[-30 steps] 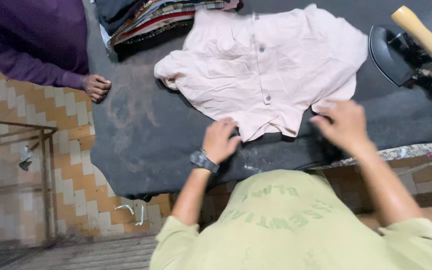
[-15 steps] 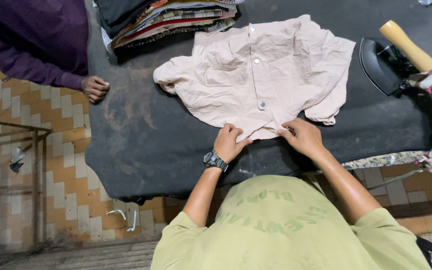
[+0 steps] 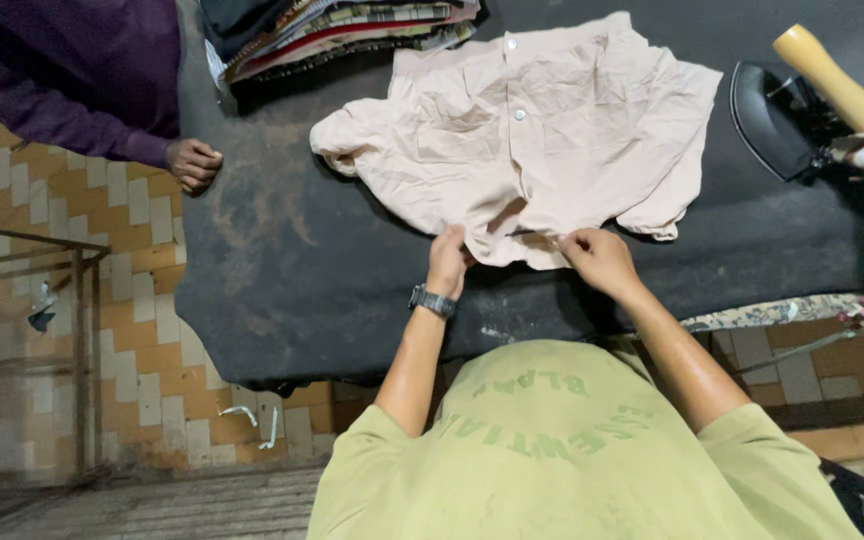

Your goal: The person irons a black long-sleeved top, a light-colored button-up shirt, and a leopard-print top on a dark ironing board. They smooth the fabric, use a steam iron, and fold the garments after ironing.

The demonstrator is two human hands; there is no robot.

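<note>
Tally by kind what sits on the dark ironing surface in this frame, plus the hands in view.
Pale pink shirt: 1
Stack of folded clothes: 1
Iron with wooden handle: 1
Wearer's hands, left hand and right hand, both gripping the shirt's near edge: 2
Another person's hand: 1
Total: 6

No packages, labels, signs or screens, as far as visible.

Dim, even overhead light, soft shadows, wide-angle bending at edges, slight blur.
</note>
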